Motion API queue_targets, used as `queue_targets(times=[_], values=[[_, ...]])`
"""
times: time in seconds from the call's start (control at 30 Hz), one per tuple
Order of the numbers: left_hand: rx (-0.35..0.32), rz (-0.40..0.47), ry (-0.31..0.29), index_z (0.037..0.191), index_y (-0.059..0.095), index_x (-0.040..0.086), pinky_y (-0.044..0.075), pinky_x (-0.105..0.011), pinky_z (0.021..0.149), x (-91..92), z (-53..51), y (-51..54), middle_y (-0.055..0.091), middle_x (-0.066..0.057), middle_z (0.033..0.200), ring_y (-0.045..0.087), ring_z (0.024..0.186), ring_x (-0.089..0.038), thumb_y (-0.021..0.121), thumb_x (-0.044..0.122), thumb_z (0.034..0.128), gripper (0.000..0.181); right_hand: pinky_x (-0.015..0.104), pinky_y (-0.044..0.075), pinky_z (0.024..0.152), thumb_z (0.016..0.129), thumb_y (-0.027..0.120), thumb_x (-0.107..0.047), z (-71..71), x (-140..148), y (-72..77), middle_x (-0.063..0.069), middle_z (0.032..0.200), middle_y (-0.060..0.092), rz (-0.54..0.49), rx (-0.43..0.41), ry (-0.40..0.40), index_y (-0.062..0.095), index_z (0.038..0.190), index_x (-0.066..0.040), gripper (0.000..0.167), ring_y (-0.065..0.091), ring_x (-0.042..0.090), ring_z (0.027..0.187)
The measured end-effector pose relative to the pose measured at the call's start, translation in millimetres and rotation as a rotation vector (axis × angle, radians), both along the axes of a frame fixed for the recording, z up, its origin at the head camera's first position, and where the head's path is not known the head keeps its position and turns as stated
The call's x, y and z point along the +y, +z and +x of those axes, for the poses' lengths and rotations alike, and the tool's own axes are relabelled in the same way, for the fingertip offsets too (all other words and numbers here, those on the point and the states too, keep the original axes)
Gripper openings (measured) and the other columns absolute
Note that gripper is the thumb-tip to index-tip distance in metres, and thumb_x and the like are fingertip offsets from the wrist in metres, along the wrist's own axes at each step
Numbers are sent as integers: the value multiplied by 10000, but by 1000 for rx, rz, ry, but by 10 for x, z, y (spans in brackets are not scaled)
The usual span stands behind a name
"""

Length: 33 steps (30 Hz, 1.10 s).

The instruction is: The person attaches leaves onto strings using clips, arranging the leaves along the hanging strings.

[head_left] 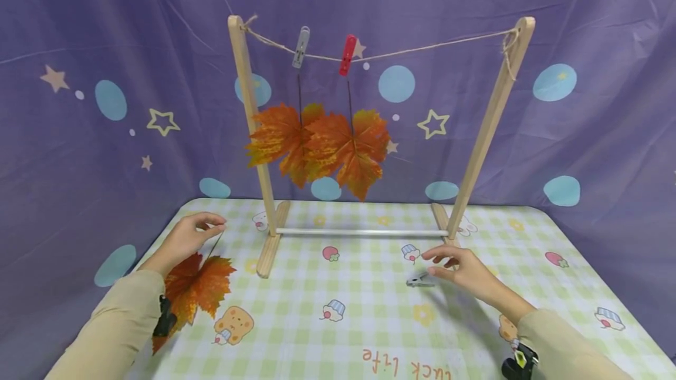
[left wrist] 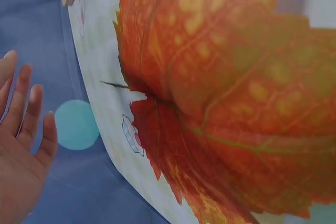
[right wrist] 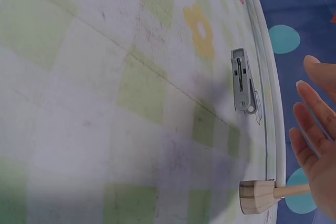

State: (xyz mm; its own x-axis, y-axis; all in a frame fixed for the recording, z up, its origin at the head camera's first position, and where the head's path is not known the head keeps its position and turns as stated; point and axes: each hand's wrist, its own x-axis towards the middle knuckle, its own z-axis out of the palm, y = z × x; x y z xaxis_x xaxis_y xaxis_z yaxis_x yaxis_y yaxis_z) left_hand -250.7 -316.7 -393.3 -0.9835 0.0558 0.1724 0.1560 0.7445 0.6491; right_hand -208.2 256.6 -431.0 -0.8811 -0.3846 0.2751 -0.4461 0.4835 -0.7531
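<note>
My left hand [head_left: 191, 236] pinches the thin stem of an orange artificial maple leaf [head_left: 198, 286] between thumb and fingertips, at the left of the table. The leaf hangs below the hand and fills much of the left wrist view [left wrist: 226, 93]. On the right, my right hand [head_left: 462, 271] is held with fingers apart, close to a grey clothespin [head_left: 419, 281] lying on the tablecloth. In the right wrist view a gap shows between the fingers and this clothespin [right wrist: 241, 80].
A wooden frame [head_left: 483, 128] holds a sagging twine line [head_left: 422, 48]. A grey clothespin [head_left: 301, 47] and a red clothespin [head_left: 347, 56] grip it, with two overlapping maple leaves [head_left: 351, 151] hanging below. A white rod [head_left: 361, 231] joins the feet. Behind hangs a purple curtain [head_left: 607, 104].
</note>
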Motion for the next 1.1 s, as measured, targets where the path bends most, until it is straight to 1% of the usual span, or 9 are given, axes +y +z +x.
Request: queue_targets(times=[0.13,0.33,0.5,0.6,0.73,0.8,0.87,1.0,1.1], values=[[-36,2,-7,1205,657,-8,475,-336,563,-47,-32,-5,641,-200,1147,541,923,-329,629,288,994,366,334,514,809,893,739,-97,-25,5,-14,78,1084,690,-1,18,13,711,1133,-32,251,619,288,967],[-85,6,-25,1195,646,-55,498,-373,665,-115,-59,-26,624,-235,1179,573,911,-342,636,250,990,367,309,513,799,883,746,-88,-49,5,-25,91,1090,682,-5,17,12,710,1127,-32,253,624,288,961],[-136,3,-56,1203,624,-98,521,-418,734,-181,-38,-137,613,-288,1189,612,947,-363,627,193,994,359,304,508,803,891,741,-103,-33,14,-51,92,1104,678,-8,-17,-3,704,1139,-22,263,619,273,965],[-138,-18,-64,1189,620,-122,524,-426,773,-220,-25,-202,610,-308,1171,611,985,-393,625,150,989,336,298,507,801,893,740,-104,-31,17,-57,88,1101,678,-3,-18,-8,705,1141,-22,264,616,269,965],[-123,-52,-75,1147,621,-153,506,-439,802,-263,-26,-268,629,-306,1110,602,990,-408,628,104,975,309,294,517,791,886,738,-72,-41,8,-57,93,1087,680,-1,21,-10,708,1130,-13,253,625,258,952],[-122,-57,-63,1128,629,-150,502,-430,800,-279,-25,-308,641,-291,1090,609,976,-390,630,93,969,290,294,522,786,886,733,-56,-43,3,-45,104,1085,678,-1,35,-8,705,1129,5,252,630,262,949],[-133,-25,-50,1108,625,-164,505,-408,776,-292,-32,-352,651,-291,1055,619,935,-371,621,72,967,275,288,523,784,893,725,-54,-42,2,-26,111,1094,676,-3,36,-13,701,1133,14,250,632,266,950],[-166,42,8,1097,624,-166,505,-318,710,-295,-55,-426,678,-242,972,622,827,-264,632,74,957,278,292,523,787,900,718,-57,-40,2,14,125,1114,677,-15,21,-24,702,1136,3,244,631,288,956],[-188,47,39,1117,619,-158,494,-304,688,-305,-75,-452,679,-204,951,597,781,-214,648,103,950,312,301,521,799,906,717,-73,-47,2,24,123,1129,675,-21,3,-20,702,1145,-13,247,629,297,970]])
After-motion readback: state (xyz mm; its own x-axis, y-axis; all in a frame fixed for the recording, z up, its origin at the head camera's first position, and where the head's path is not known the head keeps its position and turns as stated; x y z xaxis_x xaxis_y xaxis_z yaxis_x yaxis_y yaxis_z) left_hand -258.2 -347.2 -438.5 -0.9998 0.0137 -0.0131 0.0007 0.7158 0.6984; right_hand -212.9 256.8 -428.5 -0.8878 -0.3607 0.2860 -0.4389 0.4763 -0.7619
